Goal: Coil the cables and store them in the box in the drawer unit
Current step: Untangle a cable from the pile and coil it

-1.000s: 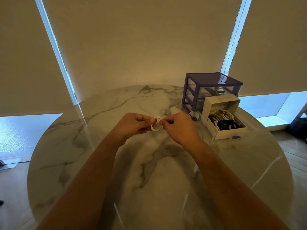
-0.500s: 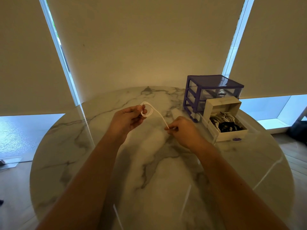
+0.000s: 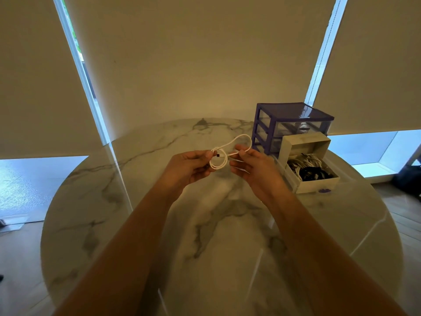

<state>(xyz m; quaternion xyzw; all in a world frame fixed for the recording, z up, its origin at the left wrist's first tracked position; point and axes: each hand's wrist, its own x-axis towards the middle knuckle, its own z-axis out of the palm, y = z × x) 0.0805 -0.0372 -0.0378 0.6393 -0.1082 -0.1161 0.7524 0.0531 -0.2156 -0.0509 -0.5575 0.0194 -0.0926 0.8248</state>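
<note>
A thin white cable (image 3: 224,163) is held above the middle of the marble table (image 3: 114,201). My left hand (image 3: 190,166) pinches a small coil of it, and a dark plug tip shows inside the coil. My right hand (image 3: 249,166) pinches the cable's free part, which arcs up in a wider loop between the hands. To the right stands a purple drawer unit (image 3: 291,124). In front of it a white box (image 3: 319,181) lies open, with several white and black coiled cables (image 3: 307,169) inside.
The table is round, with its far edge close to a wall and window blinds. Wooden floor shows beyond the rim on the left and right. A dark object lies on the floor at far right (image 3: 407,179).
My hands first drew apart, stretching the cable out from the coil. They have now come back together, and the free cable forms a new loop above the coil.
</note>
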